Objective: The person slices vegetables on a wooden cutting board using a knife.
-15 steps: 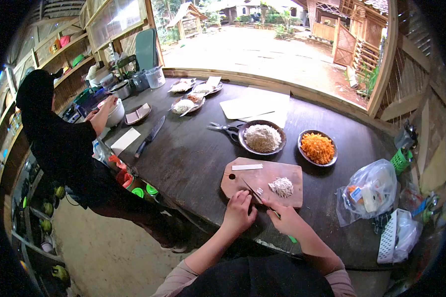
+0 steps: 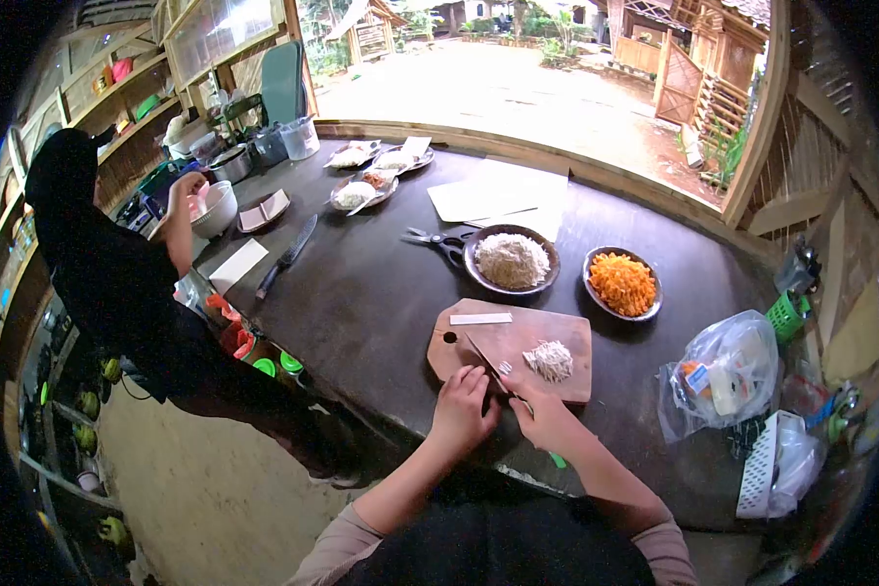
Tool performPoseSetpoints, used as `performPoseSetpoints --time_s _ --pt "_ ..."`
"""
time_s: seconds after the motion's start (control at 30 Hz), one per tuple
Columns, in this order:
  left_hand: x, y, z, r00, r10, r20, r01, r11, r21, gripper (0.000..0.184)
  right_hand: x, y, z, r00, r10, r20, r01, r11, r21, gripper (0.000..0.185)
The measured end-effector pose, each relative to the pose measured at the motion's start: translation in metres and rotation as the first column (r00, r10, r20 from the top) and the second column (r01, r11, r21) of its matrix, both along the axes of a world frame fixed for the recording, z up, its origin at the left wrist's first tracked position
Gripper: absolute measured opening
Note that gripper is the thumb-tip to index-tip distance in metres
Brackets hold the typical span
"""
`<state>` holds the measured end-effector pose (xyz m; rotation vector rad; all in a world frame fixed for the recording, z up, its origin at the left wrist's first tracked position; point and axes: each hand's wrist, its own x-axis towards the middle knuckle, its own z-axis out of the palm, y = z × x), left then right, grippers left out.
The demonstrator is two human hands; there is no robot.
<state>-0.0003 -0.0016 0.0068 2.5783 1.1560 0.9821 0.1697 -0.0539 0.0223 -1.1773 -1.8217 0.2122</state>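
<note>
My right hand (image 2: 541,414) is wrapped round a knife (image 2: 485,355) with a green handle end, its blade slanting across the front of the wooden cutting board (image 2: 571,332). Beside the blade, my left hand (image 2: 465,402) presses down at the board's front edge with curled fingers; whatever lies beneath them is hidden. A few small white bits (image 2: 505,368) lie close to the blade. Further right on the board sits a heap of finely cut white pieces (image 2: 549,360). One flat white strip (image 2: 481,318) rests near the board's far edge.
Beyond the board stand a bowl of whitish shreds (image 2: 511,262) and a plate of chopped orange pieces (image 2: 623,285). Black scissors (image 2: 445,244) and a large knife (image 2: 288,256) lie leftward. A plastic bag (image 2: 728,376) is at right. Another person (image 2: 117,254) works by a white bowl (image 2: 215,210).
The knife and both my hands have shifted only slightly at the board's front edge. The other person's arm has risen over the white bowl. My view has tilted a little.
</note>
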Motion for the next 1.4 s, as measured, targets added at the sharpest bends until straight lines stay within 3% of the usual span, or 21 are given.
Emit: performPoseSetpoints --time_s 0.1,0.13,0.17,0.3,0.37,0.5,0.6,0.7,0.87,1.0,1.07,1.2,1.3,1.37,1.4 --pt "0.000 -0.001 0.001 1.000 -0.013 -0.002 0.013 1.000 -0.003 0.045 -0.002 -0.007 0.023 0.999 0.016 -0.028 -0.017 0.999 -0.038 0.036" --pt "0.000 0.000 0.002 1.000 -0.017 0.004 0.017 1.000 0.020 0.044 -0.003 -0.017 0.048 0.998 -0.020 -0.060 -0.003 0.937 -0.349 0.037" --pt "0.001 0.000 0.004 1.000 -0.019 0.010 0.019 0.999 0.046 0.043 -0.003 -0.024 0.064 0.995 -0.061 -0.078 -0.001 0.781 -0.624 0.038" --pt "0.000 -0.002 0.006 0.999 -0.023 0.041 0.021 0.999 0.048 0.044 0.010 -0.033 0.072 0.999 -0.019 -0.033 -0.005 0.788 -0.616 0.038" --pt "-0.001 -0.003 0.008 0.995 -0.037 0.091 0.039 0.999 -0.020 0.046 0.016 -0.033 0.067 0.986 -0.063 -0.157 -0.074 0.678 -0.731 0.039" --pt "0.001 -0.006 0.013 0.994 0.028 0.109 -0.023 0.999 -0.048 0.049 0.012 -0.036 0.072 0.977 -0.130 -0.171 -0.034 0.692 -0.721 0.039" --pt "0.001 -0.004 0.010 0.999 0.044 -0.022 -0.043 0.998 0.042 0.052 0.009 -0.035 0.070 0.966 -0.152 -0.208 -0.042 0.703 -0.709 0.039" --pt "0.001 -0.006 0.010 0.998 0.041 -0.052 -0.042 0.999 -0.021 0.054 0.010 -0.032 0.055 0.988 -0.063 -0.144 -0.033 0.812 -0.582 0.038" --pt "0.000 -0.008 0.011 0.994 0.031 -0.102 -0.034 0.999 -0.033 0.058 0.007 -0.032 0.076 0.975 -0.201 -0.089 0.054 0.611 -0.790 0.040" --pt "0.000 -0.006 0.008 0.996 0.040 -0.075 -0.043 0.998 -0.038 0.059 0.010 -0.032 0.065 0.974 -0.200 -0.111 0.071 0.728 -0.682 0.039" --pt "-0.001 -0.007 0.009 0.990 0.022 -0.141 -0.028 0.999 -0.045 0.060 0.006 -0.032 0.059 0.973 -0.119 -0.196 -0.036 0.765 -0.643 0.037" --pt "0.002 -0.010 0.013 0.983 0.031 -0.179 -0.032 0.999 -0.004 0.063 0.016 -0.027 0.060 0.978 -0.194 -0.073 0.088 0.707 -0.702 0.038" --pt "0.007 -0.008 0.016 0.976 0.007 -0.215 -0.018 0.999 -0.047 0.068 0.026 -0.026 0.066 0.964 -0.247 -0.093 0.106 0.684 -0.721 0.039" --pt "0.017 -0.011 0.023 0.916 -0.039 -0.398 -0.023 0.989 -0.149 0.074 0.030 -0.029 0.073 0.931 -0.289 -0.224 0.030 0.670 -0.742 0.042" --pt "0.023 -0.010 0.020 0.916 -0.039 -0.398 -0.023 0.988 -0.151 0.074 0.034 -0.029 0.074 0.931 -0.289 -0.223 0.030 0.669 -0.743 0.042"
